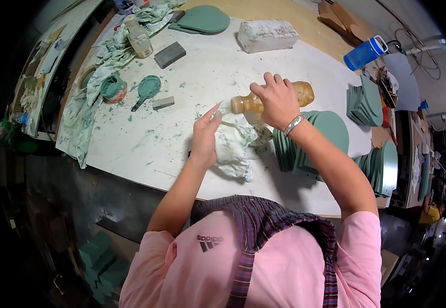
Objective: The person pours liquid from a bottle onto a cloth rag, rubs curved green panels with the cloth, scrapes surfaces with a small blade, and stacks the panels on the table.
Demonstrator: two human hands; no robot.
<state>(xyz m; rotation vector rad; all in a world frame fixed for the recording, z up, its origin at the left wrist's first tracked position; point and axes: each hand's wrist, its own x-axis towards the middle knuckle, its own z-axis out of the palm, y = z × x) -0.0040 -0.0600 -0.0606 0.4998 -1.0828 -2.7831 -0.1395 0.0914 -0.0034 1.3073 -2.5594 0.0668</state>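
Note:
My right hand [278, 101] is wrapped round a bottle of amber liquid [305, 93], which lies tipped on its side with its neck toward my left hand. My left hand [206, 134] holds a crumpled white cloth [231, 141] stained with green, its fingers pressed on the cloth's upper edge by the bottle mouth. Below the bottle the cloth hangs in folds over the white tabletop [130, 141]. Just right of the cloth stands a group of green rounded plates [330, 131], close under my right wrist.
Left on the table are a tub of green paste [112, 88], a green-coated scraper [148, 88], grey blocks [170, 55] and a clear bottle [139, 38]. Behind sits a wrapped white block [267, 36]. More green plates [369, 102] and a blue bottle [364, 54] stand right.

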